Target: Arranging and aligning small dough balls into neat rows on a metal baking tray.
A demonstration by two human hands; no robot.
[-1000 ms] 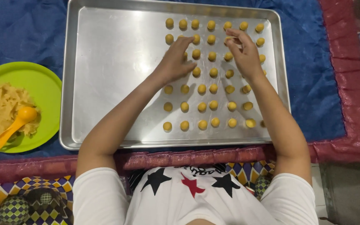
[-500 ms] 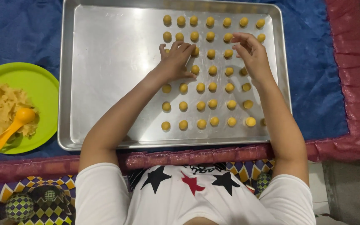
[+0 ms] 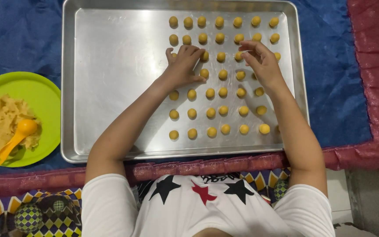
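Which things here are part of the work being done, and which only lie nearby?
In use:
- left hand
- right hand
- dough balls
- metal tray

Lying nearby:
- green plate with dough
- orange spoon
- blue cloth

From my feed I see the wearer's two bare forearms, uncovered from the short sleeves down to the left hand [image 3: 184, 66] and the right hand [image 3: 263, 65], with no rings, watch or bands. The shirt [image 3: 207, 210] is white with short sleeves; its front carries two black stars, a red star between them, and a dark printed line above.
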